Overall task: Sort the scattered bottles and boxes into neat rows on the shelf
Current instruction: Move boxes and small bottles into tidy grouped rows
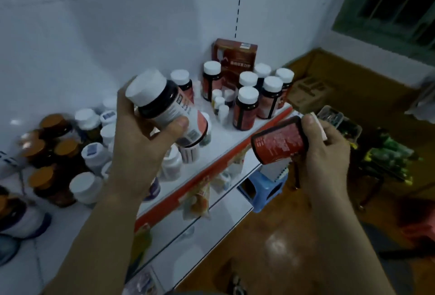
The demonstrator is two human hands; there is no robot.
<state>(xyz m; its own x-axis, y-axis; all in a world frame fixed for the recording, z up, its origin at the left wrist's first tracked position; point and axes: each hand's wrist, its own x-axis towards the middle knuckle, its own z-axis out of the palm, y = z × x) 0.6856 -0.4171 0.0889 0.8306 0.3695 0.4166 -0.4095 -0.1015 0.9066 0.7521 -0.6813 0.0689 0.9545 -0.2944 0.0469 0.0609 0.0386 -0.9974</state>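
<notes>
My left hand [138, 148] grips a dark bottle with a white cap and a red-and-white label [164, 106], tilted above the middle of the white shelf [219, 151]. My right hand [327, 153] holds a second dark bottle with a red label [280, 140], lying on its side beyond the shelf's front edge, its white cap hidden behind my fingers. A group of upright dark bottles with white caps [256, 96] stands at the shelf's right end in front of a brown-red box [235, 59]. Amber bottles with orange lids [51, 151] and white bottles [94, 153] crowd the left part.
The shelf has a red front strip [193, 188], and a lower shelf [211, 228] runs beneath it. A blue plastic stool [263, 188] stands on the brown floor below. Cardboard boxes [308, 92] and green packages [386, 155] lie to the right. A white wall backs the shelf.
</notes>
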